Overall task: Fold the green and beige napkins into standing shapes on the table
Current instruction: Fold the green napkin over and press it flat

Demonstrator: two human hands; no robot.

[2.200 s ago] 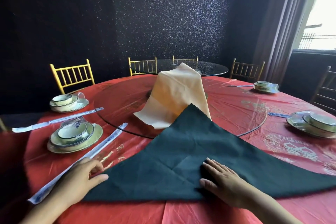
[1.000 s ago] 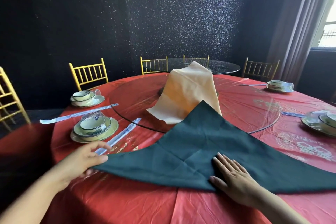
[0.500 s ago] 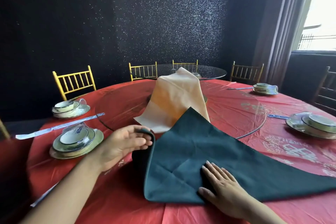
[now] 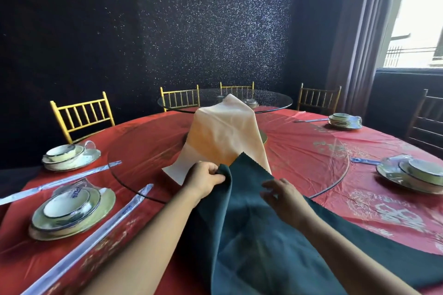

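Matte green napkin (image 4: 251,235) corner lifted to apex; left hand (image 4: 206,177) pinching, right hand (image 4: 282,196) relaxed.

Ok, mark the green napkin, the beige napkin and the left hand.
green napkin (image 4: 251,235), head view, the broad cloth below the lifted fold.
beige napkin (image 4: 225,132), head view, its standing front face.
left hand (image 4: 203,178), head view, the back of the hand, which pinches the green napkin's edge.

Green napkin (image 4: 251,246) partly beyond bottom edge

Dark green napkin (image 4: 263,235) partly folded, beige napkin (image 4: 225,136) upright just behind
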